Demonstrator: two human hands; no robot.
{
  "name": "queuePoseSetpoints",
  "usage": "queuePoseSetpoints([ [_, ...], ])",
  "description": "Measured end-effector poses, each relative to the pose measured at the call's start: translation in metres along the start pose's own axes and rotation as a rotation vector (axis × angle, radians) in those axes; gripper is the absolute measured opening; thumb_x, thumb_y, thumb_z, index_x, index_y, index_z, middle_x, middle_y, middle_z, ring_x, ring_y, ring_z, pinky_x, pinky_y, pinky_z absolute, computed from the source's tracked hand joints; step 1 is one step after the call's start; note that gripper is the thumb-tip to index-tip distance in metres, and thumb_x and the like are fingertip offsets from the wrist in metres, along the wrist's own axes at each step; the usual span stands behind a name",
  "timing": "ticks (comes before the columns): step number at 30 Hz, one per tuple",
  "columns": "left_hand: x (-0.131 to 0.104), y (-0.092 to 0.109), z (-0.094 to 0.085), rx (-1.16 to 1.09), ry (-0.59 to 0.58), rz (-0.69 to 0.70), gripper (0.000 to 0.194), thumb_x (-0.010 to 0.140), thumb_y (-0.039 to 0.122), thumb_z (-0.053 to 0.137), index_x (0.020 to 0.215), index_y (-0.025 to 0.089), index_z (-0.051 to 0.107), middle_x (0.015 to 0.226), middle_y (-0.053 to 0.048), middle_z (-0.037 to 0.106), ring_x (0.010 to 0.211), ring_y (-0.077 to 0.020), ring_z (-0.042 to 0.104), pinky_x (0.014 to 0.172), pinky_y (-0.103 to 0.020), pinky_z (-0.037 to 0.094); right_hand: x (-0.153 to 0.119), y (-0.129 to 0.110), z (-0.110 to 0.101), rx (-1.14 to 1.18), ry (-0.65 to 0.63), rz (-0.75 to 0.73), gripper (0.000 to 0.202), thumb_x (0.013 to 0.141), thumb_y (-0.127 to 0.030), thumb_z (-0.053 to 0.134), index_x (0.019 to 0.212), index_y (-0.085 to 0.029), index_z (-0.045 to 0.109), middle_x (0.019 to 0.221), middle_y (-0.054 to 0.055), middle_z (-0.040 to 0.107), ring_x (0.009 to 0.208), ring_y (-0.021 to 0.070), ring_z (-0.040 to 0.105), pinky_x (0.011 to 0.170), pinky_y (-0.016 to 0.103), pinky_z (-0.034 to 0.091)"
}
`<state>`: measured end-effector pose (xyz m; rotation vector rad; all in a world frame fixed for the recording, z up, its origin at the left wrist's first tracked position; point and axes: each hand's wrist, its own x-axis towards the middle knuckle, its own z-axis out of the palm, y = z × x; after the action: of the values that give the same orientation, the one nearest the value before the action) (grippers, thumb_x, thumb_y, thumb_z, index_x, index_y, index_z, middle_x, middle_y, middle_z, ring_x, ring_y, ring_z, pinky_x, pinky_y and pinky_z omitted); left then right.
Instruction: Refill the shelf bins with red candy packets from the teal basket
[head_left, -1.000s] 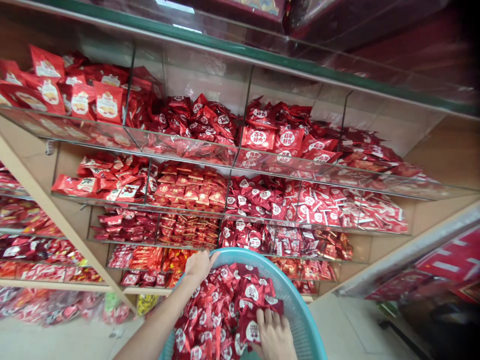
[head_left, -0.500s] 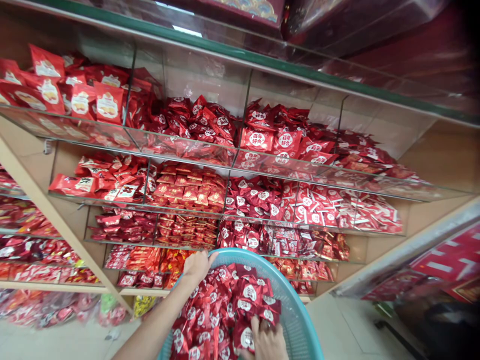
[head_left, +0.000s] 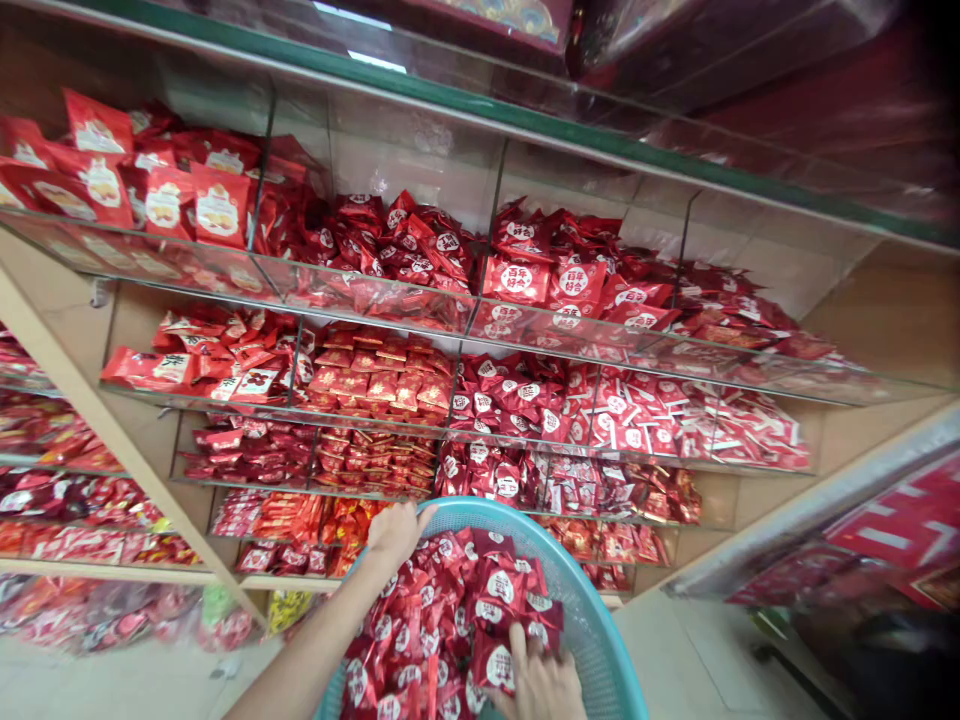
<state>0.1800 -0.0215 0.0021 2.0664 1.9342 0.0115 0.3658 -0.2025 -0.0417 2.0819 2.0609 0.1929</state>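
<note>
A light-blue plastic basket (head_left: 611, 640) stands low in front of me, holding many dark-red candy packets (head_left: 427, 640) with white round labels. My left hand (head_left: 397, 537) is closed over the basket's far-left rim, thumb laid along the edge. Inside the basket, at the right, is my right hand (head_left: 541, 688), its index finger stretched out and the other fingers apart. Its thumb and index finger lie beside one packet (head_left: 495, 664); the palm side is hidden, and no firm hold shows.
Glass-fronted shelves (head_left: 360, 310) full of red wrapped packets rise beyond the basket. A thick glass shelf edge (head_left: 480, 100) crosses above. Plastic bags of goods (head_left: 112, 615) lie on the floor (head_left: 675, 650) at left. Red printed items (head_left: 892, 520) stand at right.
My right hand has shifted slightly right, and its index finger has straightened and come apart from the others. The packet beside it has moved a little. My left hand stays on the rim.
</note>
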Motion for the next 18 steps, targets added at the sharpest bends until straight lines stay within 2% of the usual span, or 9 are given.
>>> queuePoseSetpoints([
  [3, 0.000, -0.001, 0.001, 0.003, 0.006, 0.006, 0.065, 0.082, 0.059, 0.019, 0.096, 0.011, 0.062, 0.090, -0.019, 0.064, 0.089, -0.0265, 0.060, 0.076, -0.036, 0.044, 0.009, 0.012, -0.031, 0.063, 0.037, 0.024, 0.062, 0.075, -0.061, 0.038, 0.111, -0.013, 0.053, 0.091, 0.016, 0.062, 0.076, 0.0289, 0.059, 0.070, 0.044, 0.043],
  [5, 0.000, -0.001, 0.001, 0.004, 0.013, 0.015, 0.066, 0.082, 0.059, 0.019, 0.096, 0.011, 0.062, 0.090, -0.019, 0.064, 0.088, -0.0267, 0.060, 0.075, -0.037, 0.044, 0.023, 0.028, -0.057, 0.105, 0.080, 0.051, 0.064, 0.078, -0.063, 0.025, 0.109, -0.014, 0.053, 0.094, 0.015, 0.061, 0.084, 0.0286, 0.058, 0.071, 0.041, 0.044],
  [8, 0.000, -0.001, 0.000, 0.005, 0.016, 0.021, 0.067, 0.081, 0.060, 0.018, 0.098, 0.012, 0.061, 0.091, -0.018, 0.064, 0.089, -0.0271, 0.060, 0.075, -0.037, 0.044, 0.050, 0.053, -0.084, 0.059, 0.108, 0.145, 0.062, 0.080, -0.061, 0.021, 0.095, -0.012, 0.057, 0.090, 0.016, 0.059, 0.087, 0.0296, 0.056, 0.070, 0.041, 0.044],
  [10, 0.000, -0.001, 0.000, 0.004, 0.014, 0.020, 0.067, 0.081, 0.060, 0.018, 0.099, 0.011, 0.061, 0.092, -0.019, 0.064, 0.090, -0.0271, 0.060, 0.076, -0.036, 0.044, 0.066, 0.061, -0.086, 0.048, 0.082, 0.208, 0.063, 0.080, -0.061, 0.024, 0.093, -0.009, 0.056, 0.088, 0.018, 0.059, 0.085, 0.0306, 0.058, 0.066, 0.040, 0.045],
  [12, -0.001, -0.001, -0.001, 0.000, 0.014, 0.019, 0.067, 0.081, 0.060, 0.018, 0.098, 0.011, 0.061, 0.092, -0.019, 0.064, 0.090, -0.0270, 0.059, 0.076, -0.036, 0.044, 0.077, 0.060, -0.079, 0.059, 0.032, 0.235, 0.063, 0.080, -0.060, 0.026, 0.095, -0.006, 0.054, 0.086, 0.019, 0.060, 0.081, 0.0306, 0.060, 0.062, 0.039, 0.046],
  [15, -0.001, -0.001, -0.001, -0.006, 0.019, 0.026, 0.066, 0.081, 0.059, 0.019, 0.097, 0.012, 0.062, 0.092, -0.019, 0.064, 0.089, -0.0266, 0.060, 0.076, -0.036, 0.044, 0.084, 0.052, -0.064, 0.066, -0.020, 0.244, 0.061, 0.081, -0.058, 0.028, 0.097, -0.005, 0.054, 0.080, 0.020, 0.063, 0.073, 0.0292, 0.063, 0.059, 0.038, 0.047],
  [18, -0.001, -0.002, -0.002, -0.009, 0.030, 0.031, 0.065, 0.082, 0.059, 0.019, 0.096, 0.012, 0.062, 0.091, -0.018, 0.065, 0.089, -0.0263, 0.060, 0.076, -0.036, 0.044, 0.085, 0.048, -0.062, 0.055, 0.000, 0.229, 0.061, 0.081, -0.058, 0.029, 0.094, -0.005, 0.056, 0.071, 0.019, 0.064, 0.069, 0.0286, 0.064, 0.057, 0.036, 0.047],
])
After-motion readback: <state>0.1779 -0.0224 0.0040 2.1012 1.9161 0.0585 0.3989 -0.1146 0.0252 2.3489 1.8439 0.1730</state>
